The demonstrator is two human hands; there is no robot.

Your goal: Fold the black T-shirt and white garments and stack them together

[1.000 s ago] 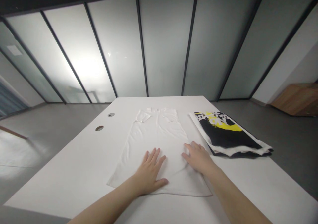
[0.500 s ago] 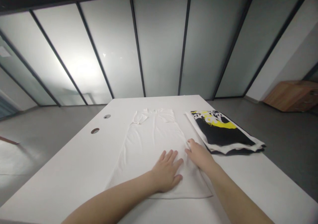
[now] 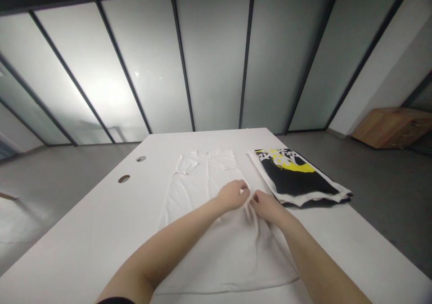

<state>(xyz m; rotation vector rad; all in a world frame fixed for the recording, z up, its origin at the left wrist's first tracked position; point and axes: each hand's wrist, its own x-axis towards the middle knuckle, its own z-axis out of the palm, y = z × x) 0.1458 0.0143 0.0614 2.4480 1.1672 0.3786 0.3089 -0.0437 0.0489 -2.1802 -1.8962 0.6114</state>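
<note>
A white T-shirt (image 3: 216, 254) lies spread on the white table, its collar and sleeves at the far end and its hem near me. My left hand (image 3: 233, 194) reaches across it to the right side edge, fingers curled in a pinch on the cloth. Close beside it, my right hand (image 3: 269, 208) pinches the same edge from the outer side. Small creases run down the fabric from between the two hands. The fingertips are partly hidden by the curled fingers.
To the right on the table (image 3: 101, 232) rests a stack of folded garments (image 3: 300, 185), the top one black with yellow and white print. Two round holes pierce the tabletop at left. Frosted glass panels (image 3: 212, 61) stand behind; a wooden cabinet (image 3: 388, 126) is at far right.
My left hand has moved up and right from lying flat on the shirt to pinching its side edge. My right hand stays at that edge. The shirt's lower part has shifted and creased.
</note>
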